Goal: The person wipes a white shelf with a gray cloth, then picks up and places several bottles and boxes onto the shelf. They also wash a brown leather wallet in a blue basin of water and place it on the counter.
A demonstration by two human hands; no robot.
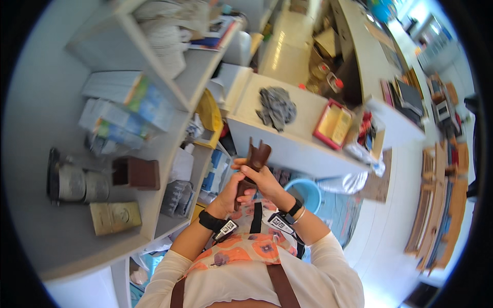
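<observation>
Both my hands hold a dark brown, hollow object with a notched upper rim, in front of my apron; its exact kind I cannot tell. My left hand grips its lower part from the left side. My right hand is wrapped round its middle from the right, the thumb lying across it. Beyond the hands, a crumpled grey cloth lies on a pale counter. To its right is a red-rimmed box with a yellow inside.
At left, a grey shelf unit holds a brown square container, a yellowish box and blue-white packages. A yellow basket stands on a shelf beside the counter. Below the counter is a light blue bucket. Wooden furniture stands at far right.
</observation>
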